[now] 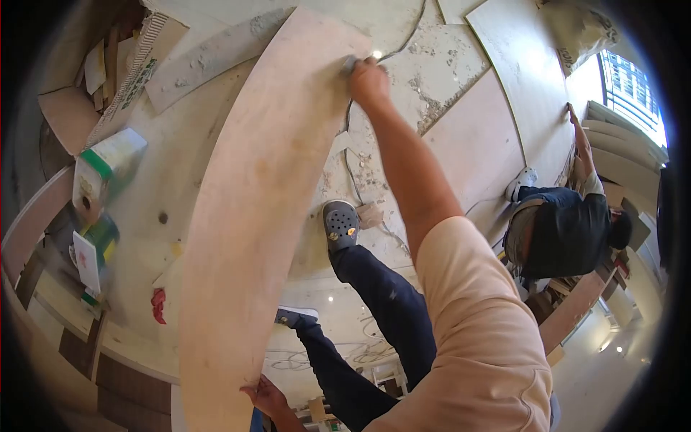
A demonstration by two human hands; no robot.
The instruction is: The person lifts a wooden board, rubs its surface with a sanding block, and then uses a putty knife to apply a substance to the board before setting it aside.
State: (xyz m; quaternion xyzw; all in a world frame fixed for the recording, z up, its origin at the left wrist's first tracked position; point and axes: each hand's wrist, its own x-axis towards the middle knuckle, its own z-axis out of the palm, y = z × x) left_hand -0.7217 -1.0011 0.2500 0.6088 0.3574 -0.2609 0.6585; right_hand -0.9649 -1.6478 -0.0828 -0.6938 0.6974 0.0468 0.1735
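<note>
A long, pale wooden board [252, 209] runs from the top of the view down to the bottom edge. Near its far end, my right hand [368, 83] is closed around a small grey block [350, 65] that rests against the board's surface by the right edge. I cannot make out the block's exact kind. Down at the near end, my left hand [266, 396] grips the board's right edge, thumb on the face and the other fingers partly hidden.
A co-worker [561, 234] crouches at the right, one hand on a large panel [522, 65]. A cable [414, 36] crosses the dusty floor near my shoe [340, 225]. At the left are a green-and-white container [108, 169], a red cloth [158, 306] and a cardboard box [68, 115] of offcuts.
</note>
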